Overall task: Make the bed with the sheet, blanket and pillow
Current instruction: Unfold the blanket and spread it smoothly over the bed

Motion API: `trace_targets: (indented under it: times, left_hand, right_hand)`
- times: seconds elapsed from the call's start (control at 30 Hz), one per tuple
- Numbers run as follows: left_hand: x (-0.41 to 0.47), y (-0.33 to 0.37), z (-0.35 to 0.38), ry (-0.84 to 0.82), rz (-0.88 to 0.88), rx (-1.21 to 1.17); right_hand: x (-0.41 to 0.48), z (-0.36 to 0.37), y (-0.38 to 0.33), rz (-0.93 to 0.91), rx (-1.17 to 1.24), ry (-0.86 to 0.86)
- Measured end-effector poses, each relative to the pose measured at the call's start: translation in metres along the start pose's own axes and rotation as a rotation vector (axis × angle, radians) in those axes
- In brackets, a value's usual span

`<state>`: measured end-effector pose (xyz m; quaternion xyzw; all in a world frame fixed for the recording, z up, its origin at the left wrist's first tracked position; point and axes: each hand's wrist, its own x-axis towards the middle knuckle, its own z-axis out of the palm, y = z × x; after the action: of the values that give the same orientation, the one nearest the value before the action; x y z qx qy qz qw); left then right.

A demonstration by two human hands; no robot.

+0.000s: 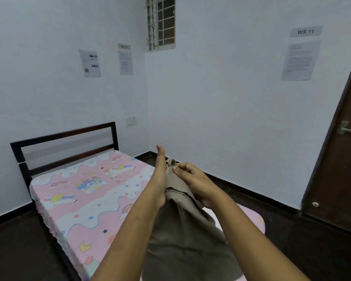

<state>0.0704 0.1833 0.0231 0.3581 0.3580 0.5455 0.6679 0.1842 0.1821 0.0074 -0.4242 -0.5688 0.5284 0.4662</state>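
A grey-brown blanket [182, 236] hangs bunched from both my hands over the foot half of the bed. My right hand [193, 179] pinches its upper edge between thumb and curled fingers. My left hand [160, 179] holds the same bunch from the left side, thumb sticking up, its fingers hidden behind the cloth. A pink and white sheet [85, 199] printed with unicorns and rainbows covers the mattress. No pillow shows in this view.
The bed's dark metal headboard [65, 142] stands against the left wall. A dark floor runs along both sides of the bed. A brown door [340, 159] with a lever handle is at the right. Papers hang on the walls.
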Motion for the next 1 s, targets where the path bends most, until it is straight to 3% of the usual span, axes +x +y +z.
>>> trace_targets:
  times: [0.33, 0.67, 1.0]
  left_hand:
    - [0.031, 0.007, 0.012, -0.171, -0.072, -0.014]
    - [0.092, 0.012, -0.035, -0.271, -0.148, 0.049]
    - [0.186, 0.047, -0.095, -0.434, -0.009, 0.640]
  right_hand:
    - [0.025, -0.025, 0.005, -0.129, 0.014, 0.120]
    - [0.092, -0.006, 0.037, -0.178, -0.231, 0.412]
    - [0.160, 0.023, 0.058, -0.197, -0.247, 0.875]
